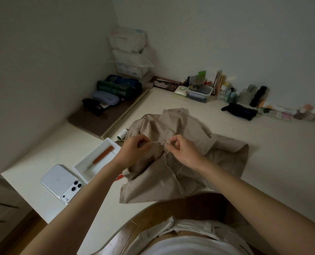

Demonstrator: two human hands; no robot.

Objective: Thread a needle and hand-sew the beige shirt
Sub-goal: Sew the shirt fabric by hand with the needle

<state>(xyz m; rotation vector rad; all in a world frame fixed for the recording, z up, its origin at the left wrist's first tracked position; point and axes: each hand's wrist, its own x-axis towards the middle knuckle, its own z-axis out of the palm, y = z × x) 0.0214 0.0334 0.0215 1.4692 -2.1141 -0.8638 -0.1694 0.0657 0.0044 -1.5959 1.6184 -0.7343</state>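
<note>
- Cream table [263, 162] carries everything; the beige shirt [189, 124] lies crumpled in its middle, directly under both hands.
- Phone [61, 183] and white tray [97, 169] sit to the left of the shirt. An orange-handled tool [102, 156] lies in the tray.
- Left hand [134, 150] hovers above the shirt's left part, with fingers curled and its tips pinching one end of a pale thread [156, 142].
- Right hand [182, 150] is near it, thumb and forefinger pressed together on the other end of the same short stretch.
- Spool [123, 134] lies at the shirt's far left edge, just beside the cloth.
- Needle: too small to see clearly, so I cannot tell if it is in the right fingers or already threaded.
- Risks, as I judge them:
  - The light is dim and the thread has almost the shirt's colour, so the thread end can miss the eye or fray.
  - If one pinch loosens, the thread or needle can drop into the folds and be hard to find.
  - The loose thread hanging below the right hand may tangle.
  - A stitch may catch two layers of the bunched cloth.
</note>
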